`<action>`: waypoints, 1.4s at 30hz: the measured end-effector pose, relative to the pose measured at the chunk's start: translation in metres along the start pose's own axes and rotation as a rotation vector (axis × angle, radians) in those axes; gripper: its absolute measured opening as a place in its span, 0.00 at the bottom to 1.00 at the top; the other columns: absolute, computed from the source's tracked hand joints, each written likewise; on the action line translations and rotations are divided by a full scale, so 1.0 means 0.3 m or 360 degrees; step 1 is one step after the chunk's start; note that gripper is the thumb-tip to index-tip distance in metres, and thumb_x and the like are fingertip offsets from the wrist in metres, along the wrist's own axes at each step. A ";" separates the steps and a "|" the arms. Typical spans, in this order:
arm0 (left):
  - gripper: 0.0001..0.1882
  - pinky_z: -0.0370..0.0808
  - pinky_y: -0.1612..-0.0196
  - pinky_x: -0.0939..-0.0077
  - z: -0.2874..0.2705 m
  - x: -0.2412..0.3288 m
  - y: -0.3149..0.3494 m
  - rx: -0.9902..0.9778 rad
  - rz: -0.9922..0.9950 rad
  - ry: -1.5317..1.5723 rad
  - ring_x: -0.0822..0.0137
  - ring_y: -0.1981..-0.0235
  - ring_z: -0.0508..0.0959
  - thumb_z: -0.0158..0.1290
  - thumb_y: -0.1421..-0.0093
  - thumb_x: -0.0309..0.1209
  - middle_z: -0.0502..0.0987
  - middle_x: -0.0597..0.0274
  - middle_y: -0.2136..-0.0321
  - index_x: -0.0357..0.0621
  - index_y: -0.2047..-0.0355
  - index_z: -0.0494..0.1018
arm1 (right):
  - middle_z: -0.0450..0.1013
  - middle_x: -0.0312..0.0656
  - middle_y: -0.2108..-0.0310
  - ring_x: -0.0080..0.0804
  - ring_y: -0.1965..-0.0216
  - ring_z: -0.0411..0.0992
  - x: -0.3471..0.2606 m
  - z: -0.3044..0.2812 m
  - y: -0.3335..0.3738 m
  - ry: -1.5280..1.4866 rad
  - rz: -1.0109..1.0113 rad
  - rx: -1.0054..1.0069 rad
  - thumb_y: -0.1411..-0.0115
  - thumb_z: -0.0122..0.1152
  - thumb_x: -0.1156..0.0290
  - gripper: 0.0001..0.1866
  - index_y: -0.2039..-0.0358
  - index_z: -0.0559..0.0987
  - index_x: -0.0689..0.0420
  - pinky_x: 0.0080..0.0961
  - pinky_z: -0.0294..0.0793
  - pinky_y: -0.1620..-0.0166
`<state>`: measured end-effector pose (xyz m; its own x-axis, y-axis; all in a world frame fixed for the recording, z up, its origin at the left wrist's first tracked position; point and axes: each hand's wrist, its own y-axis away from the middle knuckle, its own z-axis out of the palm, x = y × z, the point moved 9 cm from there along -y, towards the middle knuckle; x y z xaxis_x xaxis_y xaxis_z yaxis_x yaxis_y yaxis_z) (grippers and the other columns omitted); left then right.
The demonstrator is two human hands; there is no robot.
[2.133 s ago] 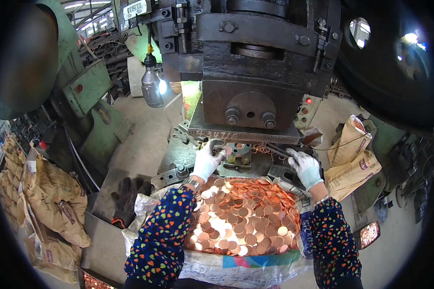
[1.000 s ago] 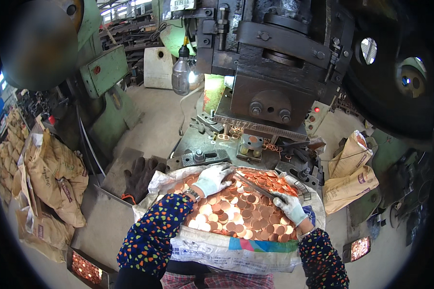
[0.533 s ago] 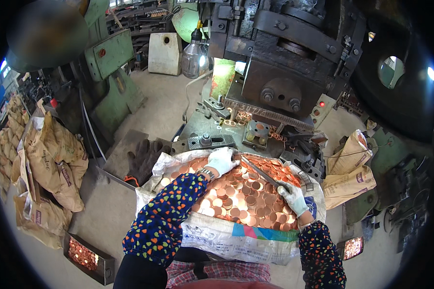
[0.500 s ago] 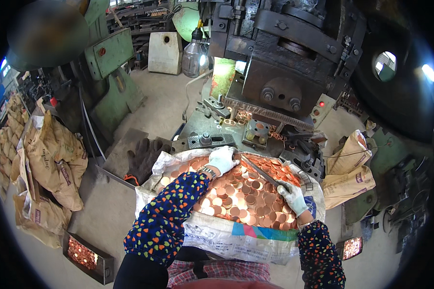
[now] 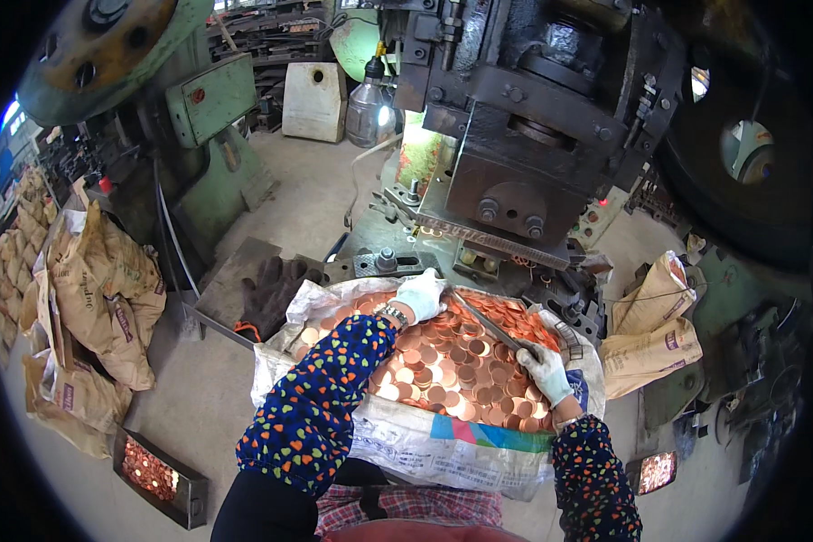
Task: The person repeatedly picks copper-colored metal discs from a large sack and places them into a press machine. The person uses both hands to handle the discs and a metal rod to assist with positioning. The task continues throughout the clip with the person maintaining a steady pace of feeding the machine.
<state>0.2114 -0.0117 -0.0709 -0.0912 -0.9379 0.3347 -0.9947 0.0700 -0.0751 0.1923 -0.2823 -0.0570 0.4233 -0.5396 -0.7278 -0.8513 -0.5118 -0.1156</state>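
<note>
Copper discs lie in a shallow heap on a white printed sack in front of me. My left hand, in a white glove, rests at the far edge of the heap with fingers curled together; whatever they pinch is hidden. In my gloved right hand, at the heap's right side, is a long narrow metal tool. It slants far left across the discs, its tip close to my left fingers. Beyond the sack, the press's upper block hangs low over the die, mostly covering it.
Dark gloves lie on a metal ledge at left. Paper sacks stand further left, more sacks at right. A disc-filled metal box sits lower left, another box lower right. A bottle-like lamp glows beside the press.
The press's upper block has come down over the die, and the big wheel at right has turned. Both hands and the metal tool stay nearly in place.
</note>
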 end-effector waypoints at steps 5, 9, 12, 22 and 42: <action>0.28 0.70 0.49 0.62 -0.030 -0.002 0.038 -0.0076 0.0125 0.0193 0.53 0.50 0.72 0.59 0.49 0.44 0.72 0.50 0.52 0.48 0.50 0.69 | 0.76 0.54 0.63 0.45 0.59 0.75 -0.019 -0.009 0.006 0.0001 0.0005 -0.0028 0.41 0.54 0.58 0.21 0.54 0.77 0.61 0.32 0.72 0.54; 0.26 0.73 0.56 0.64 -0.075 -0.028 0.112 -0.0060 0.0036 0.0229 0.54 0.60 0.77 0.58 0.47 0.45 0.78 0.52 0.62 0.45 0.52 0.71 | 0.76 0.54 0.66 0.42 0.61 0.76 -0.048 -0.042 0.019 -0.0064 0.0089 -0.0096 0.40 0.53 0.56 0.23 0.55 0.77 0.62 0.32 0.73 0.57; 0.21 0.73 0.56 0.65 -0.145 -0.045 0.148 0.0024 0.0018 0.0189 0.55 0.59 0.77 0.56 0.45 0.46 0.78 0.53 0.61 0.48 0.56 0.75 | 0.76 0.54 0.68 0.43 0.62 0.77 -0.093 -0.135 0.012 0.0217 -0.0011 -0.0063 0.40 0.53 0.56 0.22 0.53 0.76 0.61 0.32 0.73 0.59; 0.11 0.75 0.59 0.70 -0.368 0.067 0.163 0.0524 0.0322 0.0231 0.57 0.64 0.78 0.53 0.43 0.39 0.78 0.60 0.67 0.50 0.62 0.77 | 0.76 0.46 0.61 0.43 0.60 0.74 -0.165 -0.365 -0.237 0.0899 -0.0352 0.0309 0.38 0.49 0.56 0.18 0.52 0.76 0.49 0.36 0.72 0.57; 0.23 0.75 0.60 0.61 -0.161 -0.089 -0.339 0.0853 -0.0489 0.0857 0.52 0.65 0.79 0.61 0.50 0.45 0.79 0.50 0.67 0.41 0.62 0.75 | 0.75 0.45 0.64 0.43 0.62 0.74 -0.089 -0.327 -0.292 0.0849 -0.0317 0.0420 0.39 0.52 0.59 0.17 0.50 0.75 0.46 0.37 0.72 0.59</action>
<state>0.3127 0.0226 -0.0269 0.0362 -0.5875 0.8084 -0.8337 -0.4637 -0.2997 0.2861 -0.2887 0.0388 0.6200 -0.7453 -0.2452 -0.7593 -0.4911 -0.4269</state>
